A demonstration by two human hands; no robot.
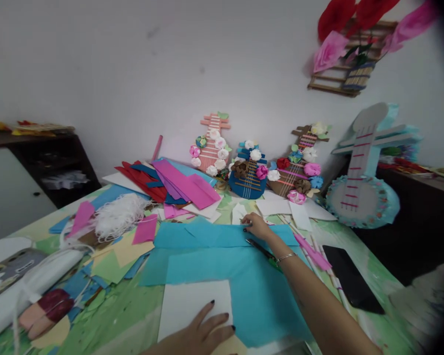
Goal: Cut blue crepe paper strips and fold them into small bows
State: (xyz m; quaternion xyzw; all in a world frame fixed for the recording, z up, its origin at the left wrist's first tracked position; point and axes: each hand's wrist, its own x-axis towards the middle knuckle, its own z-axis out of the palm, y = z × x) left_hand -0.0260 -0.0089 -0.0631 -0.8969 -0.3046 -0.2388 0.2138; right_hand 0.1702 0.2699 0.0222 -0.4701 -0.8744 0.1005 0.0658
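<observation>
A large sheet of turquoise paper lies on the table before me, with a folded turquoise strip along its far side. My right hand reaches to the strip's far edge, fingers bent and pinching at the paper. Below that wrist lie scissors with dark blades and a green handle, partly hidden by the forearm. My left hand rests, fingers spread, on a white sheet that overlaps the turquoise paper. A beige piece of paper shows beneath its fingertips.
Coloured paper sheets, a bundle of white string and paper scraps cover the left side. Flower-trimmed paper instruments lean against the wall. A black phone and pink paper rolls lie at right.
</observation>
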